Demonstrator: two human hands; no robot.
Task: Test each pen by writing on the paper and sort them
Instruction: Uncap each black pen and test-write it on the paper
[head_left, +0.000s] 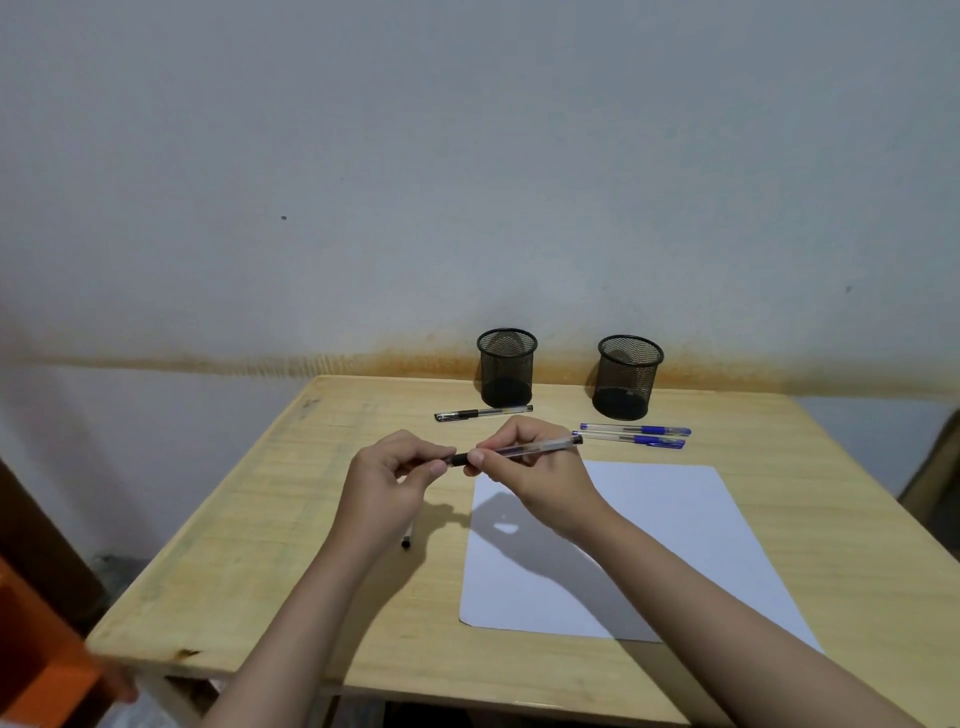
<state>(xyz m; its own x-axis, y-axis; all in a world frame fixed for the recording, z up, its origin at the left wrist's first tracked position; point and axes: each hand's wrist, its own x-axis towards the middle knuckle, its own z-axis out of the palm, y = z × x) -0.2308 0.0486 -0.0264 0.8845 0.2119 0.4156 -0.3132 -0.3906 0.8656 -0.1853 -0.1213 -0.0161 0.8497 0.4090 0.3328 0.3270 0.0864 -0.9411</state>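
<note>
1. Both hands are up over the pale wooden table, near its middle: right hand pinching a clear black-grip pen, left hand gripping its cap end.
2. White paper sheet sits toward the right edge.
3. Two black mesh cups at the back edge.

Left hand covers the cap end of the held pen; whether the cap is on or drawn off cannot be told. A second pen on the table shows only its near tip beneath the left wrist. An orange object is cut off at the left edge, blurred. Table's near right corner lies hidden behind the right forearm.
</note>
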